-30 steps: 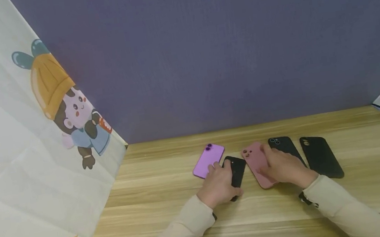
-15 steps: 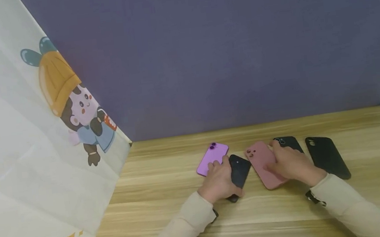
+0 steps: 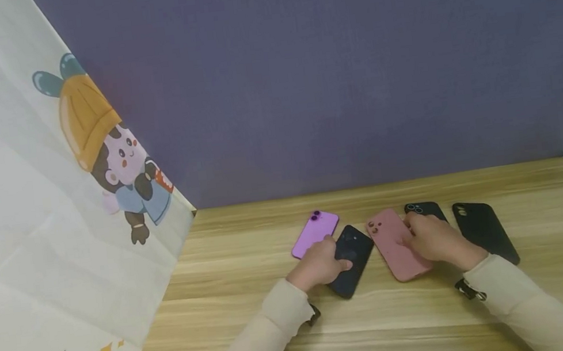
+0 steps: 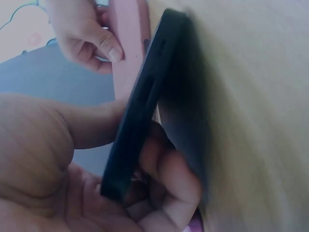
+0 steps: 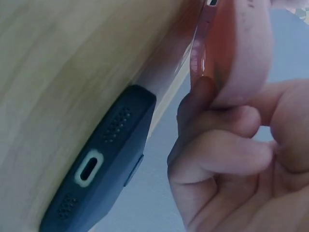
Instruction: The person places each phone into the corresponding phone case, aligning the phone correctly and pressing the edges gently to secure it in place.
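Note:
My left hand (image 3: 317, 264) grips a black phone case (image 3: 356, 262) by its left long side. The thumb lies on top and the fingers are curled beneath it. In the left wrist view the case stands tilted, its slotted edge toward the camera. To the right, my right hand (image 3: 437, 239) pinches the right side of a pink phone case (image 3: 391, 244) with three camera holes at its upper left. Seen from the right wrist, its wall (image 5: 253, 53) is lifted between thumb and fingers, with a reddish inner side showing. Whether a phone sits in the black case I cannot tell.
A purple phone (image 3: 314, 235) lies behind my left hand. A dark phone case (image 3: 427, 210) with two lens rings is partly covered by my right hand, and another black phone case (image 3: 486, 233) lies right of it. The wooden table (image 3: 215, 322) meets a dark blue wall (image 3: 328, 77).
My left hand has changed its hold: the fingers moved under the black case, the thumb onto its face, and its left side rose. Both cases shifted slightly; my right hand keeps the pink one.

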`<state>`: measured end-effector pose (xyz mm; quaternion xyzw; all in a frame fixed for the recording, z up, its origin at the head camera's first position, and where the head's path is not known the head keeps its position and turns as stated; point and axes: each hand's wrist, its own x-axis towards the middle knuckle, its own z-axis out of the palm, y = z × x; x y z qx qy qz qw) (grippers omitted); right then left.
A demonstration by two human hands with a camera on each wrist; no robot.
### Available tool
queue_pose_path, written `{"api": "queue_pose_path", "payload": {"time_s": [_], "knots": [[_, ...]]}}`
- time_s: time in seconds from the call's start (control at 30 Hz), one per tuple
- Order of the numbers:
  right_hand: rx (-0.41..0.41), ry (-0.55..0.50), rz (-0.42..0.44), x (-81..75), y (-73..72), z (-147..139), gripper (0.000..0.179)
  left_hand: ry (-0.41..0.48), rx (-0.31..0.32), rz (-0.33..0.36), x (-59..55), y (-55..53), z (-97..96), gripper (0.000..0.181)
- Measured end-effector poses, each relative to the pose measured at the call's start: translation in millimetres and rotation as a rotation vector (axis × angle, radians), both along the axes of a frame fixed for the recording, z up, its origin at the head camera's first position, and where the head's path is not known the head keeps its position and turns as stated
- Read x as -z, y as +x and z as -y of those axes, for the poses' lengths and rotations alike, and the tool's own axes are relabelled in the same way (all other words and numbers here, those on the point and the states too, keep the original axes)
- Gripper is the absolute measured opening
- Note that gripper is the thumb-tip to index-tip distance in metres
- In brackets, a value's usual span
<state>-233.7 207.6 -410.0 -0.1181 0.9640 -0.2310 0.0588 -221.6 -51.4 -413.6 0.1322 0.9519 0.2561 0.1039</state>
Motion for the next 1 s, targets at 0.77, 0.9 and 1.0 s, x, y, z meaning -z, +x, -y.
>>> {"api": "queue_pose_path", "payload": {"time_s": [0.77,0.9,1.0], "knots": [[0.034,-0.43,0.201,4.1,-18.3,-21.1,0.035,0.664,-0.176,0.229,-2.4,-19.6,10.3,0.023],[0.051,-0.478,0.236,4.9,-19.3,-23.5,0.04,0.742,-0.213,0.219,-1.8,-22.0,10.8,0.022],[0.066,-0.484,0.242,3.6,-19.2,-24.2,0.043,0.786,-0.234,0.203,-1.4,-23.1,10.7,0.021]]}}
